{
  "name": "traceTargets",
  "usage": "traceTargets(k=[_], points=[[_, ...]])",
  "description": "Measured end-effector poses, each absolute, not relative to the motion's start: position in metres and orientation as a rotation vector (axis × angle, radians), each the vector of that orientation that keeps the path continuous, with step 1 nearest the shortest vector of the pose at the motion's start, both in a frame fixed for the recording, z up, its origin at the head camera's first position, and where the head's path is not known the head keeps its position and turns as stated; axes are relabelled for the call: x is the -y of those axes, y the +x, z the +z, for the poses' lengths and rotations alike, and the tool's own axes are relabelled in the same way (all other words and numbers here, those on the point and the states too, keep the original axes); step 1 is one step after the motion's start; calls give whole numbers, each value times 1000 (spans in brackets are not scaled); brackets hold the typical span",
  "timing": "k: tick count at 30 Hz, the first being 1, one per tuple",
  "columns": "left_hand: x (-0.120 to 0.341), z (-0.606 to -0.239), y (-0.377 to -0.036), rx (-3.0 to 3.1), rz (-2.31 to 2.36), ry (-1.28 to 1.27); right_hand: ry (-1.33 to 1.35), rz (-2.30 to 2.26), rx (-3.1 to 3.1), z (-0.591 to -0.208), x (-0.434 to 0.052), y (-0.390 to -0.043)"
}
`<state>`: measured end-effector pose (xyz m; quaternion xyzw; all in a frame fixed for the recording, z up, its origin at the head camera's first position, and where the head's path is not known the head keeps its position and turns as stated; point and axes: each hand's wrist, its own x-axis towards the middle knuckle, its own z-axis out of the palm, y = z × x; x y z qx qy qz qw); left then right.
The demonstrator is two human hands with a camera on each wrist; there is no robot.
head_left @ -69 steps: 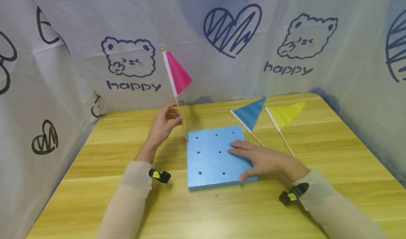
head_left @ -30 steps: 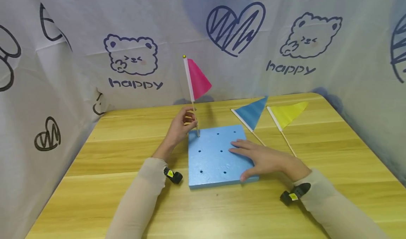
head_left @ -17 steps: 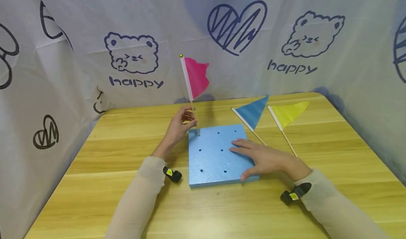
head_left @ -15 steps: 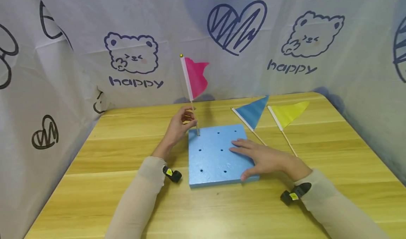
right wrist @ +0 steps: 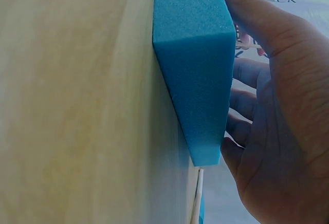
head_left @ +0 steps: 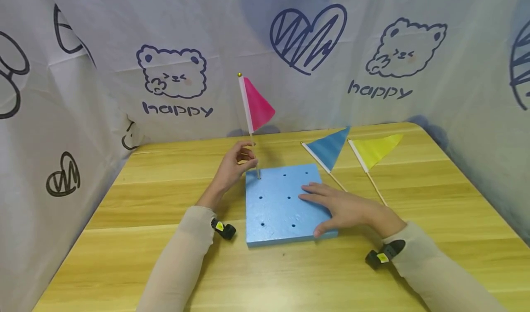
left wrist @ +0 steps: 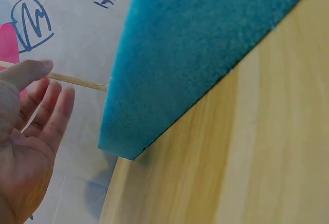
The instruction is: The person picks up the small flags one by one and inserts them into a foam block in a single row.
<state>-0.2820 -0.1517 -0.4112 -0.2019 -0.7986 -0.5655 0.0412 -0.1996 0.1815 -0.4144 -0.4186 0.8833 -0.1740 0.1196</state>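
The fingers (left wrist: 60, 115) of the left hand (head_left: 232, 167) curl loosely and, together with the thumb, hold the thin wooden stick (left wrist: 79, 81) of the pink flag (head_left: 258, 107). The flag is a bright, vivid pink triangle, its cloth spread smooth with the point toward the right, and a white sleeve (head_left: 246, 105) joins it to the stick beneath a small gold bead (head_left: 239, 74) at the top. It stands nearly upright, leaning slightly left, with its lower end at the far left hole of the blue block (head_left: 273, 210); how deep the end sits cannot be told. The block is a thick, flat square with a slightly shiny top and rows of small dark holes. The right hand (head_left: 343, 208) rests on the block's right side, fingers spread and grasping nothing, thumb at the near edge. Beyond that hand, a blue flag (head_left: 327, 150) and a yellow flag (head_left: 376, 152) lie on the wood-grain table (head_left: 145, 201), side by side and apart. Behind hangs a pale curtain (head_left: 232, 31) with drawn bears and hearts.
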Motion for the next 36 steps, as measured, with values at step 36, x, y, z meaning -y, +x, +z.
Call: traceTargets(k=[36], points=[[183, -400, -224, 2949, -1008, -851, -1205, -507, -2583, -413, -180, -200]])
